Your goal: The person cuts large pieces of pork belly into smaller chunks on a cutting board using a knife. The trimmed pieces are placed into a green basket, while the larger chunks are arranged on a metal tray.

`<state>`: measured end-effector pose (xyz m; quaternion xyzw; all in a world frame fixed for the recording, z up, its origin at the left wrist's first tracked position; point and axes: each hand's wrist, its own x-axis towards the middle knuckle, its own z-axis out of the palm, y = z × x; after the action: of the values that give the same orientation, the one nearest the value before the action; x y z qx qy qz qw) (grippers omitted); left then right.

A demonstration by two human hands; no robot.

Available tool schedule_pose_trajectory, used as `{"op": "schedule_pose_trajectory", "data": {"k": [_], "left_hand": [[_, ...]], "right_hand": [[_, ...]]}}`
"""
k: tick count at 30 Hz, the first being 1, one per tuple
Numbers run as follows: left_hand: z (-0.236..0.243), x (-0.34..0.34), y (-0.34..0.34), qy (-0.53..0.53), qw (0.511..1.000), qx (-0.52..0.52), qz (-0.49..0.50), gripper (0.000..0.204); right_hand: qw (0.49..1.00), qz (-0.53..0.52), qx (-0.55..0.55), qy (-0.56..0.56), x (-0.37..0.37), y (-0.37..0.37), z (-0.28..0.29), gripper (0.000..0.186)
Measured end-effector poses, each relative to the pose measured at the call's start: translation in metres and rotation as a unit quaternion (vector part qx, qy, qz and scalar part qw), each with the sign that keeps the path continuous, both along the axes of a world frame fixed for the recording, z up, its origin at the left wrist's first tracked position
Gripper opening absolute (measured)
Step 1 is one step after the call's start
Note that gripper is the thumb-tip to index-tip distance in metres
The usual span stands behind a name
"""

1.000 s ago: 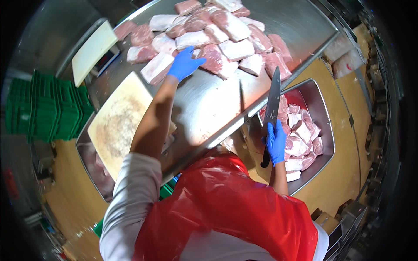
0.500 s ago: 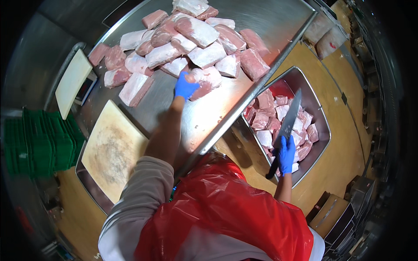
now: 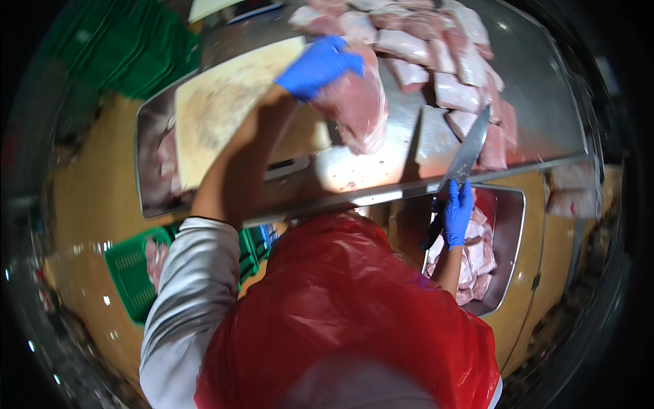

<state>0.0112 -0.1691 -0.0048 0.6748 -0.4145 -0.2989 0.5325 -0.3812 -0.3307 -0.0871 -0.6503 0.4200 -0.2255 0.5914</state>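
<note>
My left hand (image 3: 321,67), in a blue glove, grips a large slab of raw pink meat (image 3: 364,112) above the steel table (image 3: 538,88), beside the cutting board's right side. The stained white cutting board (image 3: 211,102) lies at the table's left, partly hidden by my left arm. In my right hand (image 3: 458,215), also blue-gloved, is a long knife (image 3: 470,150). Its dark handle sits in the fingers and its blade points up and away, over the table's front edge. Several pale-topped meat pieces (image 3: 458,92) are heaped at the far side of the table.
Below the table's front edge, at right, a steel tub (image 3: 516,235) holds cut meat chunks (image 3: 482,255). Another steel tub (image 3: 144,163) with meat sits under the board's left end. Green crates (image 3: 122,48) are stacked far left; a green basket (image 3: 129,273) with meat is lower left.
My left hand has lifted the meat slab from the pile's near edge and brought it left toward the board. The view has turned leftward; the knife stays in my right hand.
</note>
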Motion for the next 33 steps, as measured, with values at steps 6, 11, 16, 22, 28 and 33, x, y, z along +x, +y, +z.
{"op": "schedule_pose_trajectory", "data": {"k": [6, 11, 16, 22, 28, 33], "left_hand": [[0.046, 0.031, 0.162, 0.446, 0.843, -0.146, 0.262, 0.022], [-0.043, 0.005, 0.268, 0.182, 0.887, 0.006, 0.424, 0.041], [-0.049, -0.075, 0.358, -0.111, 0.767, 0.065, 0.629, 0.025], [-0.071, -0.133, 0.338, -0.262, 0.781, 0.073, 0.562, 0.028], [-0.060, -0.126, 0.267, -0.387, 0.732, 0.058, 0.558, 0.039], [-0.077, -0.114, 0.270, -0.282, 0.776, 0.034, 0.564, 0.034]], "right_hand": [[0.995, 0.085, 0.002, -0.043, 0.036, 0.012, -0.031, 0.022], [0.984, 0.175, -0.019, -0.026, 0.096, 0.032, 0.010, 0.024], [0.971, 0.213, -0.105, -0.015, 0.117, 0.044, 0.026, 0.023], [0.906, 0.383, -0.180, 0.009, 0.158, 0.130, 0.036, 0.022], [0.771, 0.492, -0.398, -0.061, 0.237, 0.240, 0.031, 0.017], [0.747, 0.506, -0.430, -0.036, 0.276, 0.286, 0.040, 0.019]]}}
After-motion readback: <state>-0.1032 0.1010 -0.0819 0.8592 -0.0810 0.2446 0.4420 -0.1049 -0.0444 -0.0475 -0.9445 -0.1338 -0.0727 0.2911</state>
